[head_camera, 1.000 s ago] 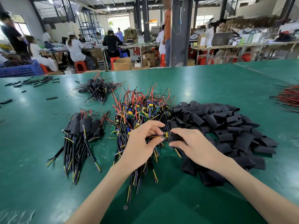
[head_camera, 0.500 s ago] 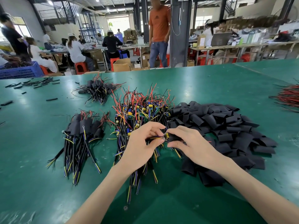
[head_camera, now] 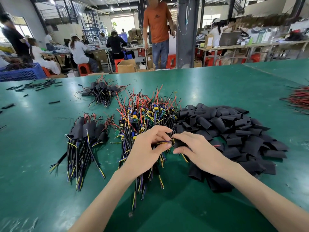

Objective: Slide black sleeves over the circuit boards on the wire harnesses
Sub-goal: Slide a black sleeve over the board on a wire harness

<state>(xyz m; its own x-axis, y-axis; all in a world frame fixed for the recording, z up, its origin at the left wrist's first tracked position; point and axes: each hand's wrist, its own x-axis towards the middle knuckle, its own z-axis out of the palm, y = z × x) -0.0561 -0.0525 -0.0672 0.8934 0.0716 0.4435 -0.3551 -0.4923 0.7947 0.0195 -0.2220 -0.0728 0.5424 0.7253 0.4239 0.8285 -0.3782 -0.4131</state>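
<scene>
With left hand (head_camera: 147, 151) pinching wires (head_camera: 160, 142) and right hand (head_camera: 199, 151) grasping sleeve (head_camera: 178, 143) beside the sleeve pile (head_camera: 234, 128), push straight, gently.

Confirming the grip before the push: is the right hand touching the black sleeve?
Touching. The head view shows the right hand pinching the black sleeve between thumb and forefinger, with no gap.

A person in an orange T-shirt (head_camera: 158, 22) stands just left of a dark steel pillar (head_camera: 185, 39) on the factory floor. Further left of the pillar sit an open cardboard box (head_camera: 126, 66), workers (head_camera: 78, 51) on red stools (head_camera: 83, 68) at long benches (head_camera: 98, 50), and a blue plastic crate (head_camera: 23, 73).
</scene>
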